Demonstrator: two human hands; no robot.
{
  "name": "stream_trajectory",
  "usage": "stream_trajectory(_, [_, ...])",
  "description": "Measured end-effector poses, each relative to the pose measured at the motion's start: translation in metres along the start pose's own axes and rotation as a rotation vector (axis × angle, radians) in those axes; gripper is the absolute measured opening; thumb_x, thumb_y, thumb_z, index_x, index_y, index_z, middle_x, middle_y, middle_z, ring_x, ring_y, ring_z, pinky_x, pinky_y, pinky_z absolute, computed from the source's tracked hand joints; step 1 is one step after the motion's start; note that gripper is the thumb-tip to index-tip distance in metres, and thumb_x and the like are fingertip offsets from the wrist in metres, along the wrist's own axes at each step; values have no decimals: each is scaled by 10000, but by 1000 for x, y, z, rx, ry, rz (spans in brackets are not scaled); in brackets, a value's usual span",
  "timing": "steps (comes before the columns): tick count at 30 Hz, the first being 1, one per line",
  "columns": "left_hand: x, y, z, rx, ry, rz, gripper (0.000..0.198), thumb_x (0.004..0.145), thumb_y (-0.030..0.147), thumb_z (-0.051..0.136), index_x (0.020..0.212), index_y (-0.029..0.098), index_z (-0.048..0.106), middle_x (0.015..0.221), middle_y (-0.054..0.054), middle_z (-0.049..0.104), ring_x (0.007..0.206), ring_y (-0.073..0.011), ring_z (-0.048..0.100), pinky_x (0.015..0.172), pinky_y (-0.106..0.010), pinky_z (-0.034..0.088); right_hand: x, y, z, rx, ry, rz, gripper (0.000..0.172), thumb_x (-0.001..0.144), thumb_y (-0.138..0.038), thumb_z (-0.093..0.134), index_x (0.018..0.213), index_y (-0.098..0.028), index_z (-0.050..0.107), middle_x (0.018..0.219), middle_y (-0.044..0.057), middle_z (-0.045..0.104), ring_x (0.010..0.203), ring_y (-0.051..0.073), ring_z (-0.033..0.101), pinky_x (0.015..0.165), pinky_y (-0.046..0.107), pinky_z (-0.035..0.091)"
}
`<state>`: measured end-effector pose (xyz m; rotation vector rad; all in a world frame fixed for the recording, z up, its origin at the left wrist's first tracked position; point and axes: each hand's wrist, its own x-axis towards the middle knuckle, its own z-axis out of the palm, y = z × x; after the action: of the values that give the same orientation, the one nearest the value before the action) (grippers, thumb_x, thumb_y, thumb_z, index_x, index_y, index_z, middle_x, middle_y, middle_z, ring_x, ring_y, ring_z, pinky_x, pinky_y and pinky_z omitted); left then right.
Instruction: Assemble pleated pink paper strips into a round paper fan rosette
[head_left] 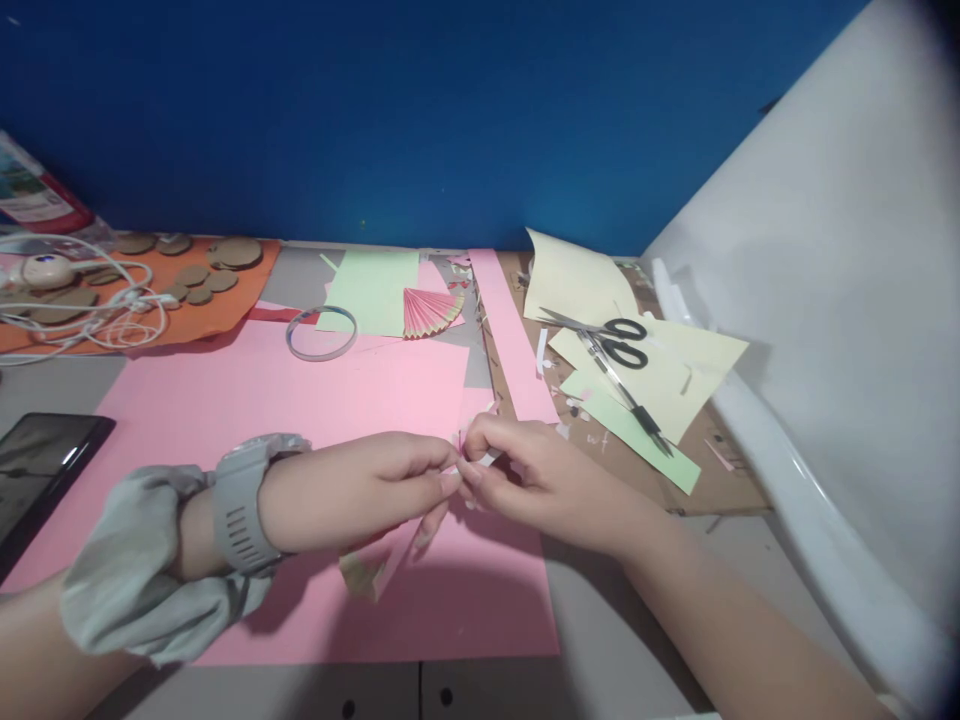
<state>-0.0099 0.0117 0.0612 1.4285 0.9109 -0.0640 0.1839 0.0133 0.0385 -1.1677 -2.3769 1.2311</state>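
My left hand (375, 485), with a grey watch (244, 505) and a grey-green scrunchie (154, 565) on its wrist, is closed on a folded piece of paper (361, 576). That paper shows pink and pale yellow below the fingers and is mostly hidden. My right hand (544, 475) meets it fingertip to fingertip, thumb and index pinched on a small white strip (489, 458). Both hands are above a large pink sheet (360, 620). Farther back, a pleated pink paper fan (431, 312) with a yellowish edge lies on a light green sheet (367, 285).
Scissors (626, 342) and a black pen (630, 395) lie on cream paper (686, 365) over brown cardboard (712, 470). A tape ring (321, 334) and pink strip (514, 340) lie behind my hands. Leftward are a phone (45, 470), white cable (124, 325) and orange sheet (247, 290) with cardboard discs.
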Motion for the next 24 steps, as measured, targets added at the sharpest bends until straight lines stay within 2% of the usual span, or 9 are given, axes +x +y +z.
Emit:
stream_trajectory(4, [-1,-2,-1,28,35,72,323,910,364,271,826,171,517,804,-30,663,612,-117,600,461,-183,421,0,-2,-5,-52,29,-14,137,877,-246,435,765,-195,495,689,-27,555,592,100,463,532,226,298])
stream_trajectory(8, [-2,-1,-3,45,28,85,314,903,360,296,799,174,527,788,-30,669,762,-156,628,637,-224,480,-1,-5,-13,-94,76,-6,203,891,-259,428,748,-191,554,686,-22,567,619,103,485,556,230,310])
stream_trajectory(13, [-2,0,-5,135,76,94,296,901,343,308,800,182,535,774,-14,643,782,-155,609,728,-245,475,-2,-7,-15,-105,92,43,227,886,-335,446,761,-199,578,681,-25,580,599,102,486,532,232,300])
stream_trajectory(17, [-3,0,-4,159,70,90,336,911,362,282,798,184,543,767,-11,629,768,-149,593,773,-255,462,-1,-8,-14,-99,103,55,247,878,-370,455,766,-195,589,688,-17,594,597,107,493,528,232,297])
stream_trajectory(24, [-3,-1,-6,173,75,81,377,921,411,261,915,193,568,795,1,625,787,-144,584,802,-242,445,-3,-8,-14,-72,142,81,237,873,-375,459,797,-210,611,699,-15,600,597,110,493,511,230,300])
